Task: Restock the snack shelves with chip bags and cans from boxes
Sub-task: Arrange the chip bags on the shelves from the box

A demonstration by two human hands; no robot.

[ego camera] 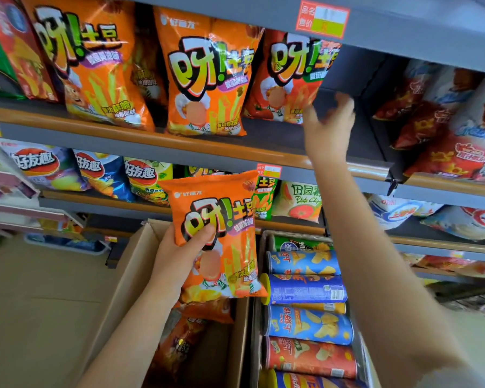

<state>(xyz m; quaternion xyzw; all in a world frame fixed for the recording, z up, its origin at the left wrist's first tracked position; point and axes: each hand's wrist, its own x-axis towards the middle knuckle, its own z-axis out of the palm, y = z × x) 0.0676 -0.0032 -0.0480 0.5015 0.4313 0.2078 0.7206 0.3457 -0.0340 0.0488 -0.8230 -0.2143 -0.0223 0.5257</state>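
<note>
My left hand [179,256] grips an orange chip bag [221,236] by its left side, held upright above the open cardboard box [129,278]. My right hand [328,127] is raised to the upper shelf [123,135], its fingers at the right edge of a red-orange chip bag [289,77] standing there; whether it pinches the bag is unclear. Two orange bags of the same kind, one [207,79] and another [90,63], stand to its left. More bags lie inside the box under the held one.
A second box [259,326] at lower right holds several chip cans [305,289] lying on their sides, blue and red. The lower shelf [109,203] carries other chip bags. To the right, an adjoining shelf unit [445,189] has red and white bags.
</note>
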